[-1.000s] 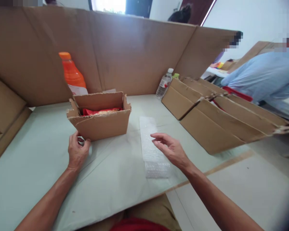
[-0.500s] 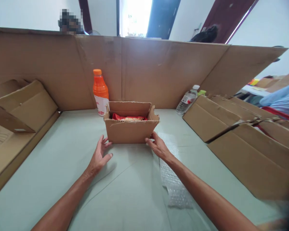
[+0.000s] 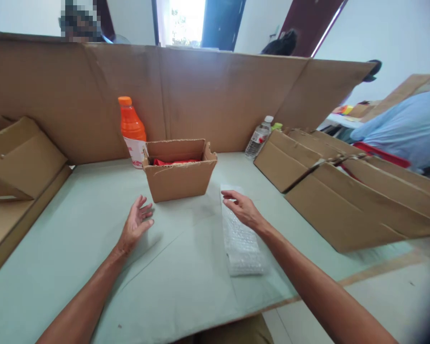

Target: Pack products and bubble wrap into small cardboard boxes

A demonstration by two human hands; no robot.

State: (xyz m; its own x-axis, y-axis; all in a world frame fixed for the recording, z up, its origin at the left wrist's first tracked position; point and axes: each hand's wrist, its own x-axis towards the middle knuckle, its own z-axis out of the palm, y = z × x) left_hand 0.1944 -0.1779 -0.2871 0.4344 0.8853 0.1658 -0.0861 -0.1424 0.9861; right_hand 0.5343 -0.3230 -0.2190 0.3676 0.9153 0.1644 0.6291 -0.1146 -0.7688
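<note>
A small open cardboard box stands on the pale green tabletop, with a red packet partly showing inside. Just left of its near corner is my left hand, fingers spread and holding nothing. My right hand hovers to the right of the box, apart from it, with its fingers loosely stretched and no object in them. Below that hand lies a strip of bubble wrap. An orange bottle with a white label stands behind the box's left end.
A clear water bottle leans beside several cardboard boxes on the right. More cardboard sits at the left edge. A tall cardboard panel walls off the back. Beyond it are people's heads; a blue-clad person is at right.
My right hand has come away from the box's lower right corner and moved right. My left hand remains near the left corner. The view has turned rightward.
</note>
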